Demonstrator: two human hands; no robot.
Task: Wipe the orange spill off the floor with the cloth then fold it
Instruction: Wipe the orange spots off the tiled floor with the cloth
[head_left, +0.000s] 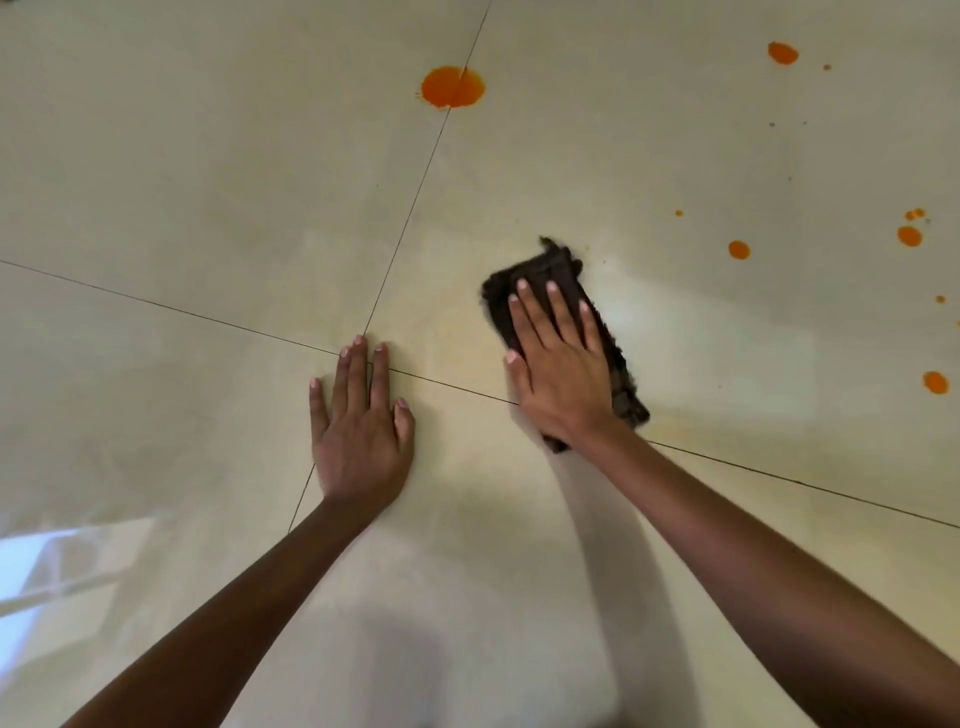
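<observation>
Glossy cream tiled floor (571, 156), orange spill (452, 87) spattered; dark cloth (618, 364) ran upper-left to lower-right under the flat, released right hand (558, 374).

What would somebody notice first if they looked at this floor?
Probably the big orange splat near the top, right on a tile line, with smaller orange drops scattered down the right side. Next, the dark brown cloth in the middle, pressed flat under the right hand. The left hand lies flat on the pale floor beside it, where four tiles meet.
</observation>
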